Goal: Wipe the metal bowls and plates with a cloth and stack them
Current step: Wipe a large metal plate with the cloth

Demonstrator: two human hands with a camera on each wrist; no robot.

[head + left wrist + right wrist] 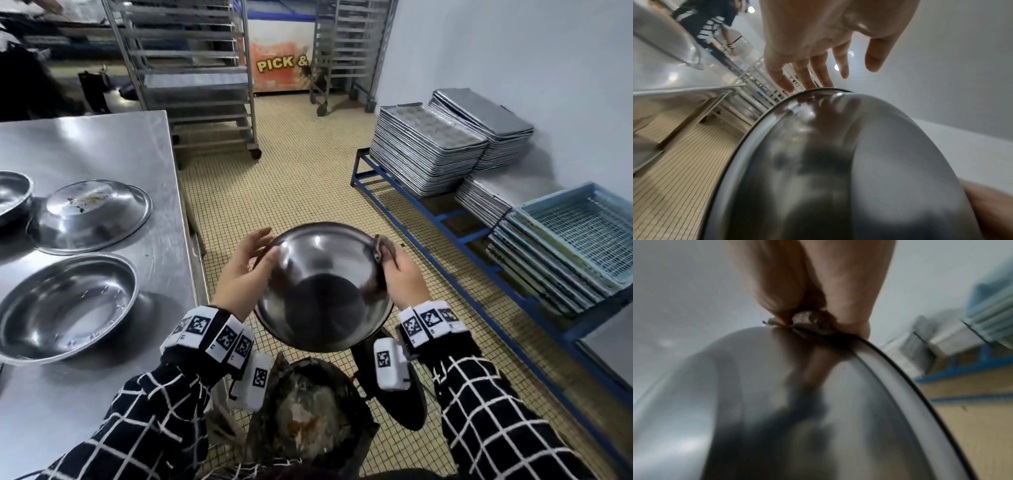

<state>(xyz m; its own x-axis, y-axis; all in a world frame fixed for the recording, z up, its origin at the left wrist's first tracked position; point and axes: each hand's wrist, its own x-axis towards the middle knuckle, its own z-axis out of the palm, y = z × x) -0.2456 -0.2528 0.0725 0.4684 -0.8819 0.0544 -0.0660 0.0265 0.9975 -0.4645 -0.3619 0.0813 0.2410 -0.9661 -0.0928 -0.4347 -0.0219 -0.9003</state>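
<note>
While the metal bowl (323, 286) is held tilted above the bin (310, 411), right of the steel table (102, 154), the left hand (245, 265) steadies its left rim with straight, spread fingers; the right hand (404, 277) pinches a brownish cloth (383, 251) (soiled) on the far-right rim.

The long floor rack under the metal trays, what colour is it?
Blue: the long floor rack shows best in the head view.

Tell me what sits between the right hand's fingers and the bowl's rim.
A brownish cloth, pinched by the right hand against the bowl rim; clearest in the right wrist view.
</note>
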